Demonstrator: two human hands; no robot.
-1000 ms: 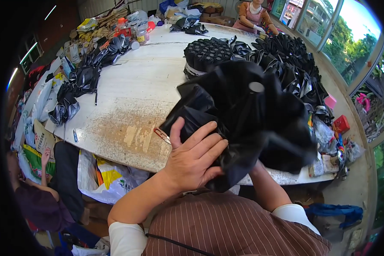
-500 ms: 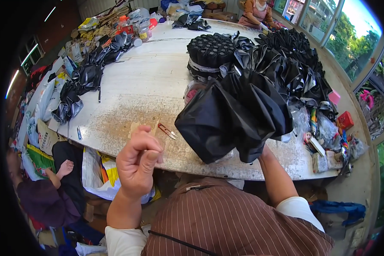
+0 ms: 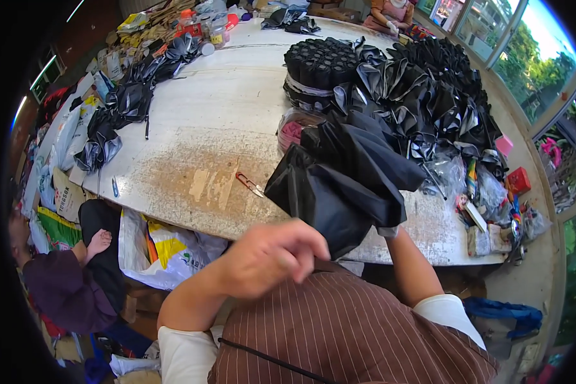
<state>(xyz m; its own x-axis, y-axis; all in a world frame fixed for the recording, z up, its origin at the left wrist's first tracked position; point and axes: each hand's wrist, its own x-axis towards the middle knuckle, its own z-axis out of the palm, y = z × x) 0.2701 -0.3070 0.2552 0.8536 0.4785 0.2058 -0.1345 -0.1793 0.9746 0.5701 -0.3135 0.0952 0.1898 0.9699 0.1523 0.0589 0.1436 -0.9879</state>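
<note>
A black folding umbrella (image 3: 329,192), its canopy loose and bunched in folds, hangs over the table's near edge in front of me. My right hand (image 3: 389,230) grips it from below on the right; the canopy hides most of those fingers. To the lower left of the canopy is my left hand (image 3: 278,253), slightly blurred, with loosely bent fingers apart and nothing visible in them. Red-handled thread snips (image 3: 248,184) lie on the table left of the umbrella. Behind the canopy stands a clear tub with pink contents (image 3: 292,131).
Bundled black umbrellas (image 3: 320,64) stand beyond the tub, with a large heap of loose ones (image 3: 429,96) at the right. More lie along the table's left edge (image 3: 131,99). A seated person (image 3: 70,281) is at my left; another person (image 3: 390,16) sits at the far end.
My left hand has moved right and down toward the canopy, its pinch loosened. The umbrella has tilted and shifted slightly left and down, uncovering more of the pink tub.
</note>
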